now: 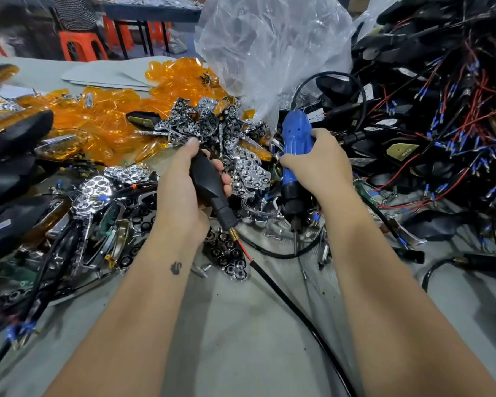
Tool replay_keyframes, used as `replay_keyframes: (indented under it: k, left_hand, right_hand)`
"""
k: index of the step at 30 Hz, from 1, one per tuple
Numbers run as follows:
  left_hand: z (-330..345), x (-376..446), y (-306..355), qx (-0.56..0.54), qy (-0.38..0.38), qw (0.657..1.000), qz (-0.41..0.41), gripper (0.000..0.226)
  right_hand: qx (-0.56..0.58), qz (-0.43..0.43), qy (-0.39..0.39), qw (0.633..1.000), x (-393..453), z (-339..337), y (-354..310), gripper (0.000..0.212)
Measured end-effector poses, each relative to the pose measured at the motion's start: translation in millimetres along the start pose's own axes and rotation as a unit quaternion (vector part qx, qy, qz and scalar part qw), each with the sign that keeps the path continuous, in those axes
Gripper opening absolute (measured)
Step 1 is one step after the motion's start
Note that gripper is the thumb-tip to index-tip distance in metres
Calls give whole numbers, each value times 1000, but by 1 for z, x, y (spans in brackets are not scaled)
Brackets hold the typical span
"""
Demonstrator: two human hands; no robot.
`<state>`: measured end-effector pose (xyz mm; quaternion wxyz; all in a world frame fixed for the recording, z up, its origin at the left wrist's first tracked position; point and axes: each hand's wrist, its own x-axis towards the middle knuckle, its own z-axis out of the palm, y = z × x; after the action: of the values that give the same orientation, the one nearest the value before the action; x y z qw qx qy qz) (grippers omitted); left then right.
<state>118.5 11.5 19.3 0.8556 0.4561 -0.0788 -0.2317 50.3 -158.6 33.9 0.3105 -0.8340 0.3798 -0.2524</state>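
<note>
Head view: housing (208, 179) is clasped in left hand (181, 193), screwdriver (295, 138) in right hand (320, 164); bit (295, 240) is best kept square.

Orange lenses (103, 121), chrome reflectors (212, 124), a clear plastic bag (269, 44), wired black housings (441, 110).

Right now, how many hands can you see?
2. The left hand grips a black part at centre; the right hand, beside it, grips a blue screwdriver. The far person's hands are hidden.
</note>
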Motion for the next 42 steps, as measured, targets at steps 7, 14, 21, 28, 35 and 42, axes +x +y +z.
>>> replay_keyframes:
  k: [7, 14, 21, 28, 35, 42]
  left_hand:
    - [-13, 5, 13, -29, -22, 999, -26, 27]
    - [-26, 5, 28, -113, -53, 991, -54, 31]
    - [-35, 4, 35, -162, -62, 983, -65, 33]
    - [-40, 3, 38, -155, -60, 984, -61, 33]
    - [-47, 3, 43, -100, -58, 991, -67, 31]
    - [-47, 4, 43, -48, -18, 996, -70, 30]
  right_hand:
    - [-251, -72, 46, 964, -16, 2, -10, 44]
    - [11, -244, -135, 960, -49, 7, -39, 25]
    - [-101, -316, -281, 901, -70, 26, -40, 15]
    - [-222, -334, -267, 876, -65, 24, -41, 13]
    - [-292, -275, -232, 887, -50, 19, -32, 19]
    - [-312, -281, -187, 888, -54, 23, -27, 96]
